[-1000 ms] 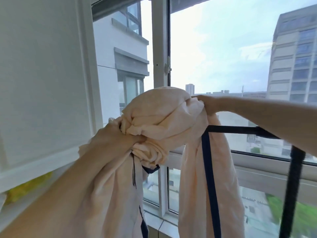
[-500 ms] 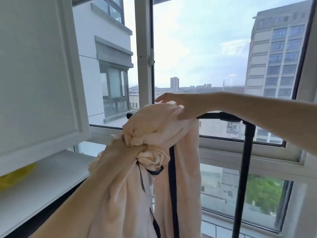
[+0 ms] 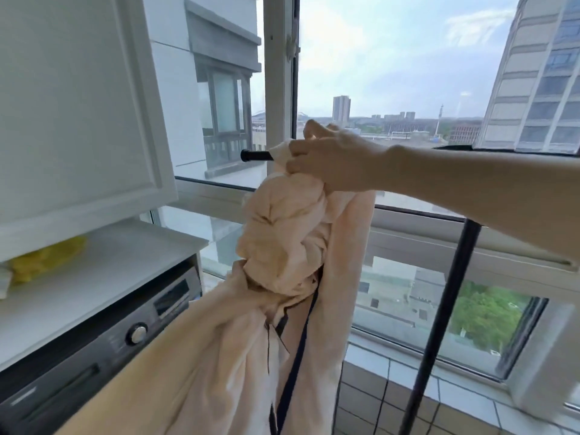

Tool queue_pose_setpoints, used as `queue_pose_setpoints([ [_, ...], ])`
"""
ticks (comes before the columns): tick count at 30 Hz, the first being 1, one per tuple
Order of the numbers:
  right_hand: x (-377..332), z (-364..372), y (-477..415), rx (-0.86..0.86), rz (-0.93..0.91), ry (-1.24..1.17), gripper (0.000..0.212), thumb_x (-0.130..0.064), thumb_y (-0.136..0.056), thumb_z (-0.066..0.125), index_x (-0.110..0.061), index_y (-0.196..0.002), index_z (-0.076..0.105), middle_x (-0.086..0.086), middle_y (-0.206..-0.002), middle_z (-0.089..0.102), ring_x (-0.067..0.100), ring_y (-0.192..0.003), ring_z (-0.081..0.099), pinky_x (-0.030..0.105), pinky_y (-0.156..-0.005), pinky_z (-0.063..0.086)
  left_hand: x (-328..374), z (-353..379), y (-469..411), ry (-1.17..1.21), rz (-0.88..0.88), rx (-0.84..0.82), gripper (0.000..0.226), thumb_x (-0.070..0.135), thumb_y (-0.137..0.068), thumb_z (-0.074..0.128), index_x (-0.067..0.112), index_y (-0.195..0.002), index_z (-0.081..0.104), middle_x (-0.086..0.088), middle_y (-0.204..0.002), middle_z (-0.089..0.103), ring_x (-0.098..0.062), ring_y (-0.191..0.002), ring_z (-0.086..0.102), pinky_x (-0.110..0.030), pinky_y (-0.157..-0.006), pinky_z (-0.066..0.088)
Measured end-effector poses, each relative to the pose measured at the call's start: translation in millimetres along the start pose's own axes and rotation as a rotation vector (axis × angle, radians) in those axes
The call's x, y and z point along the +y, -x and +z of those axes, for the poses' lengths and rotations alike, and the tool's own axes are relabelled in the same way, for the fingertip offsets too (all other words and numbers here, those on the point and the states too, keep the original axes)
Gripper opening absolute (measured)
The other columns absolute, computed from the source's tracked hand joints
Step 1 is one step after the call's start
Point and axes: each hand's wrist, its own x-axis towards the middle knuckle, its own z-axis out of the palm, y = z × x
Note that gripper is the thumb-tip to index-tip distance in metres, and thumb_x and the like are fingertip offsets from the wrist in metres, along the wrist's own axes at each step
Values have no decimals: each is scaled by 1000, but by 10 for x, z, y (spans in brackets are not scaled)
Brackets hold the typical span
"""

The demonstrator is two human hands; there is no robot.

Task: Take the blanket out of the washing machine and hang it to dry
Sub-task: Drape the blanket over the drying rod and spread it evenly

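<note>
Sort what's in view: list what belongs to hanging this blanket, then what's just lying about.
Part of the job:
peach blanket, bunched at the black drying rail
right hand, gripping the blanket at the rail
rack upright
washing machine

Just lying about:
yellow object on the white counter
cabinet door

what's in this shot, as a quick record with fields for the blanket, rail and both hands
blanket: peach with dark trim, bunched, partly draped over the rail
rail: black, horizontal, its end showing left of the cloth
right hand: grips the blanket at the rail
left hand: hidden inside the bunched cloth
washing machine: lower left, under a white counter
</note>
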Motion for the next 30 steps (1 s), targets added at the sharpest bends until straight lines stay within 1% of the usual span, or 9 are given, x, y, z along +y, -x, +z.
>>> queue_pose_setpoints([
  [2, 46, 28, -28, 2, 25, -65, 33, -13, -98, 45, -21, -129, 53, 5, -136, 46, 36, -129, 31, 54, -100, 38, -157, 157, -40, 12, -18, -94, 81, 30, -72, 76, 17, -135, 28, 1, -104, 53, -12, -92, 54, -21, -68, 43],
  [5, -29, 65, 28, 62, 11, -19, 32, -9, -94, 49, -21, -122, 58, 5, -129, 50, 38, -125, 35, 54, -95, 43, -146, 250, -65, -130, 28, -224, 43, 33, -84, 69, 30, -111, 35, 7, -98, 50, -8, -86, 52, -13, -60, 44],
  [9, 5, 185, 124, 91, 30, 56, 29, -8, -94, 52, -20, -120, 58, 6, -130, 51, 40, -126, 37, 56, -95, 43, 147, 169, -200, -47, 144, -14, 44, 32, -80, 76, 22, -107, 42, 4, -105, 52, -13, -98, 51, -16, -69, 44],
  [13, 24, 285, 193, 75, -23, 272, 26, -23, -90, 63, -31, -114, 57, -5, -127, 53, 31, -125, 43, 49, -95, 45, 496, 112, -282, 32, 116, 244, 95, 43, -66, 84, 18, -137, 26, -2, -130, 44, -20, -111, 48, -30, -79, 44],
  [15, 24, 347, 228, 75, -38, 338, 26, -25, -87, 68, -32, -111, 60, -9, -124, 56, 28, -124, 47, 48, -95, 46, 653, 158, -296, 75, 231, 293, 99, 45, -63, 86, 23, -138, 26, 1, -134, 45, -19, -114, 50, -36, -89, 47],
  [19, -41, 497, 288, 256, -117, 262, 20, -18, -90, 59, -32, -97, 70, -12, -103, 67, 22, -111, 60, 49, -99, 45, 932, 289, -339, 202, 361, 299, 80, 54, -58, 83, 31, -118, 36, 13, -110, 57, -11, -102, 59, -32, -82, 51],
  [22, -87, 591, 346, 422, -127, 161, 30, -10, -91, 50, -27, -85, 74, -7, -94, 71, 21, -103, 66, 46, -98, 48, 1070, 390, -399, 267, 374, 302, 67, 47, -64, 82, 26, -114, 43, 13, -100, 58, -13, -101, 60, -26, -76, 46],
  [27, -171, 628, 574, 276, 1, -5, 42, -9, -97, 31, -18, -119, 65, 6, -135, 57, 31, -137, 39, 53, -114, 25, 1034, 430, -470, 321, 427, 328, 37, 35, -72, 81, 37, -95, 52, 16, -86, 63, 4, -78, 59, -9, -56, 41],
  [30, -354, 653, 714, 397, 123, -196, 37, -3, -93, 40, -8, -118, 67, 15, -133, 57, 37, -133, 43, 51, -113, 30, 966, 443, -542, 386, 454, 319, 38, 31, -71, 82, 30, -97, 54, 13, -88, 64, -1, -82, 61, -13, -59, 44],
])
